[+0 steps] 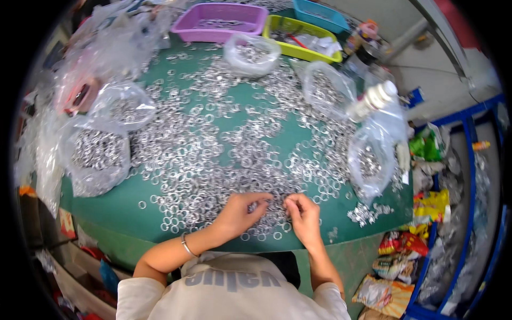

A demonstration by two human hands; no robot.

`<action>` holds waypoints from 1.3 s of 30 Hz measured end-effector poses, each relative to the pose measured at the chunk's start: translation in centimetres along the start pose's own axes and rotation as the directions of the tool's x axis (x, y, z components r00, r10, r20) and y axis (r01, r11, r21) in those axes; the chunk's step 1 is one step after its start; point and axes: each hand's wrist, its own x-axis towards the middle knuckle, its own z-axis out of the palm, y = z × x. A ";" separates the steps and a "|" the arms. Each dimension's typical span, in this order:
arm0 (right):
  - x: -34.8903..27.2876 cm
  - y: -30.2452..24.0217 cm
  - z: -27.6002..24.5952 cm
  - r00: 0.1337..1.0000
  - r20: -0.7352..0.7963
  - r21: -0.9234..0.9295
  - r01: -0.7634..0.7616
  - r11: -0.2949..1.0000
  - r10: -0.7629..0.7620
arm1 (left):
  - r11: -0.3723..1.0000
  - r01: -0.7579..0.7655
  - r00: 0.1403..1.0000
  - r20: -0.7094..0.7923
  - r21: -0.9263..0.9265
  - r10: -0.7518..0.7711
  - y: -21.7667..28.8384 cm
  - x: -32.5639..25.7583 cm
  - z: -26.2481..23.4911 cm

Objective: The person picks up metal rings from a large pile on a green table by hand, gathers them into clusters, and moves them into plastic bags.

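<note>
Small silver metal rings (192, 181) lie in a dense, spread-out layer over the green table (133, 205). At the near edge of the heap, my left hand (239, 214) reaches in with its index finger and thumb curved towards each other; whatever is between the tips is too small to make out. A short gap to the right, my right hand (304, 216) has its fingers curled in a pinch over the rings, and its grip is also too small to read. The fingertips of both hands face each other just above the heap. A bracelet (185, 245) circles my left wrist.
Clear plastic bags of rings stand at the left (98, 152), the back (252, 53) and the right (370, 160). Purple (178, 29) and lime-green (298, 52) trays line the far edge. A white bottle (373, 98) leans at right, near a blue rack (469, 213).
</note>
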 end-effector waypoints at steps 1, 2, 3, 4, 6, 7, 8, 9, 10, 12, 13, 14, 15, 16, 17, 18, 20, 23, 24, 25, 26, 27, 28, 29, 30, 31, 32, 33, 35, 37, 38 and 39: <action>0.1 -0.2 -0.5 0.988 -0.073 -0.137 0.122 0.983 -0.133 | 0.989 -0.091 0.993 -0.070 0.113 0.100 -0.2 0.2 0.2; 0.3 -0.2 -0.4 0.955 -0.118 -0.259 0.235 0.937 -0.272 | 0.973 -0.138 0.984 -0.089 0.187 0.157 -0.3 0.4 0.1; 0.2 -0.3 -0.9 0.957 -0.172 -0.259 0.186 0.948 -0.235 | 0.948 -0.181 0.971 -0.107 0.260 0.215 -0.3 0.7 -0.1; 0.2 -0.5 -1.8 0.954 -0.223 -0.258 0.139 0.956 -0.198 | 0.917 -0.220 0.954 -0.123 0.332 0.273 -0.3 0.9 -0.2; -0.2 -0.7 -2.8 0.982 -0.184 -0.202 0.006 0.979 -0.044 | 0.871 -0.263 0.936 -0.108 0.415 0.335 -0.4 1.0 -0.6; -0.3 -1.3 -2.7 0.987 -0.117 -0.224 0.080 0.971 -0.108 | 0.827 -0.278 0.931 -0.076 0.488 0.358 -0.3 1.0 -0.8; -0.5 -1.9 -2.5 0.984 -0.052 -0.243 0.153 0.958 -0.170 | 0.778 -0.295 0.925 -0.039 0.554 0.378 -0.1 1.0 -1.0; -0.6 -1.8 -2.1 0.980 -0.005 -0.244 0.194 0.950 -0.201 | 0.716 -0.275 0.938 0.015 0.642 0.347 0.0 1.0 -1.1; -0.6 -1.6 -1.6 0.972 0.043 -0.243 0.236 0.941 -0.232 | 0.701 -0.252 0.949 0.030 0.667 0.313 0.1 0.9 -1.2; -0.7 -1.6 -0.9 0.962 0.101 -0.235 0.272 0.933 -0.255 | 0.668 -0.215 0.967 0.060 0.712 0.248 -0.1 1.0 -1.6; -0.7 -1.7 -0.6 0.962 0.114 -0.227 0.268 0.936 -0.248 | 0.660 -0.203 0.970 0.058 0.723 0.234 -0.5 1.0 -2.0; -0.7 -1.7 -0.4 0.963 0.127 -0.220 0.262 0.940 -0.238 | 0.692 -0.194 0.971 0.037 0.696 0.236 -0.6 0.9 -2.3; -0.7 -1.9 -0.1 0.948 0.158 -0.257 0.309 0.916 -0.276 | 0.722 -0.186 0.971 0.015 0.667 0.237 -0.7 0.7 -2.7; -0.7 -2.1 0.0 0.931 0.191 -0.293 0.356 0.887 -0.311 | 0.750 -0.179 0.971 -0.007 0.637 0.237 -0.7 0.4 -3.1; -0.7 -2.2 0.2 0.913 0.222 -0.329 0.401 0.855 -0.343 | 0.750 -0.150 0.969 -0.055 0.645 0.240 -0.7 -0.1 -3.4; -0.8 -2.1 0.4 0.916 0.224 -0.358 0.395 0.846 -0.333 | 0.746 -0.130 0.972 -0.066 0.653 0.227 -0.7 -0.5 -3.9; -1.0 -1.7 0.9 0.920 0.232 -0.414 0.386 0.824 -0.314 | 0.738 -0.090 0.975 -0.093 0.669 0.202 -0.8 -1.2 -4.9; -0.9 -1.6 0.8 0.924 0.144 -0.308 0.382 0.871 -0.354 | 0.737 -0.063 0.960 -0.161 0.673 0.230 -1.7 -1.8 -5.5; -0.9 -1.4 0.3 0.957 0.098 -0.202 0.288 0.936 -0.274 | 0.752 -0.058 0.949 -0.198 0.657 0.247 -1.8 -2.0 -5.6; -1.1 -1.8 -0.7 0.990 0.044 -0.156 0.139 0.978 -0.133 | 0.760 -0.041 0.948 -0.215 0.649 0.235 -1.7 -2.3 -5.7; -1.3 -2.2 -1.9 1.000 0.001 -0.105 -0.013 0.994 0.013 | 0.769 -0.039 0.938 -0.242 0.638 0.248 -1.9 -2.3 -5.8; -1.3 -2.1 -3.1 0.995 -0.097 -0.108 -0.010 0.994 -0.001 | 0.780 -0.038 0.928 -0.268 0.625 0.259 -2.1 -2.3 -5.8; -1.3 -1.7 -4.4 0.981 -0.193 -0.111 -0.006 0.994 -0.015 | 0.790 -0.037 0.917 -0.293 0.612 0.270 -2.2 -2.3 -5.8; -1.4 -0.3 -6.0 0.965 -0.261 -0.229 -0.028 0.973 -0.034 | 0.804 -0.057 0.917 -0.287 0.591 0.276 -2.2 -2.3 -5.9; -1.7 1.0 -7.6 0.944 -0.325 -0.341 -0.055 0.939 -0.062 | 0.833 -0.067 0.915 -0.299 0.550 0.271 -2.3 -2.3 -5.9; -1.9 1.4 -8.8 0.942 -0.317 -0.532 -0.080 0.843 -0.111 | 0.858 -0.074 0.913 -0.312 0.508 0.263 -2.5 -2.3 -5.8; -2.2 1.6 -9.8 0.940 -0.301 -0.700 -0.105 0.706 -0.158 | 0.882 -0.083 0.911 -0.324 0.464 0.256 -2.8 -2.2 -5.8; -2.4 2.2 -10.2 0.939 -0.301 -0.796 -0.151 0.586 -0.167 | 0.928 -0.108 0.912 -0.337 0.356 0.235 -3.5 -2.1 -5.7; -2.7 2.5 -9.9 0.914 -0.373 -0.839 -0.258 0.478 -0.161 | 0.980 -0.156 0.915 -0.356 0.128 0.192 -4.6 -2.0 -5.4; -2.2 1.9 -9.2 0.913 -0.342 -0.829 -0.180 0.530 -0.224 | 0.972 0.006 0.957 -0.280 -0.236 -0.074 -4.0 -2.1 -5.6; -1.7 0.8 -8.1 0.913 -0.300 -0.801 -0.084 0.593 -0.276 | 0.911 0.097 0.960 -0.204 -0.400 -0.192 -3.4 -2.2 -5.7; -1.0 0.5 -6.7 0.909 -0.228 -0.719 0.083 0.690 -0.348 | 0.892 0.162 0.960 -0.143 -0.421 -0.242 -3.0 -2.3 -5.8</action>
